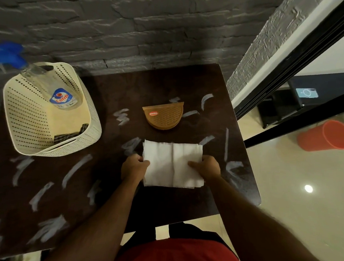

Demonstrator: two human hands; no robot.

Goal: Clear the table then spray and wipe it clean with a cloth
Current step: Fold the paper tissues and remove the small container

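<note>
A stack of white paper napkins [172,163] is held over the dark table [170,85] near its front right. My left hand [134,167] grips the stack's left edge and my right hand [206,167] grips its right edge. Behind the napkins lies a brown semicircular napkin holder [165,117]. White chalk-like smears [75,169] streak the tabletop. A cream perforated basket [31,131] stands at the back left, holding a clear spray bottle [55,88] with a blue trigger head and a dark checked cloth [68,135].
A grey stone-pattern wall runs behind the table. On the floor to the right lies an orange bucket [327,136] on its side, beside a black stand [322,94]. The table's right edge meets a black door frame.
</note>
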